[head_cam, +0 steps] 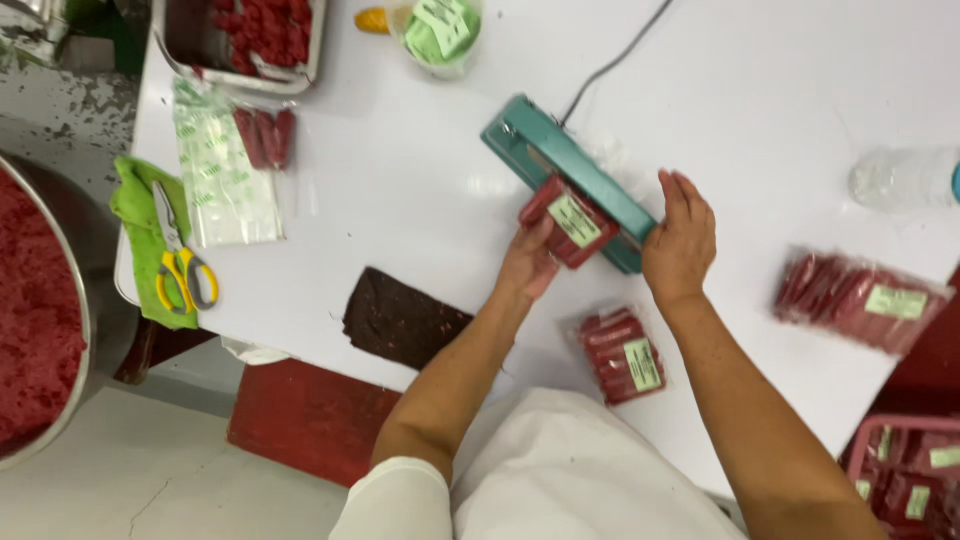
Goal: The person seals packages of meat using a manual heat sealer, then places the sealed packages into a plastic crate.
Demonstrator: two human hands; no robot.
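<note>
My left hand (pixel 528 262) grips a clear bag of red sausages (pixel 567 220) with a green label, its open end lying in the teal heat sealer (pixel 560 160) on the white table (pixel 400 220). The palm of my right hand (pixel 680 238) rests flat on the sealer's near end, fingers together and pointing away from me. Another sealed bag of red sausages (pixel 618 355) lies just in front of me, between my forearms.
A pile of sealed bags (pixel 860 300) lies at right, above a pink crate (pixel 900 470) holding more. Empty bags (pixel 225 170), yellow-handled scissors (pixel 180 260) on a green cloth, a metal tray (pixel 240 40) and a large bowl of red mince (pixel 40 300) are at left. A dark patch (pixel 400 318) marks the table's edge.
</note>
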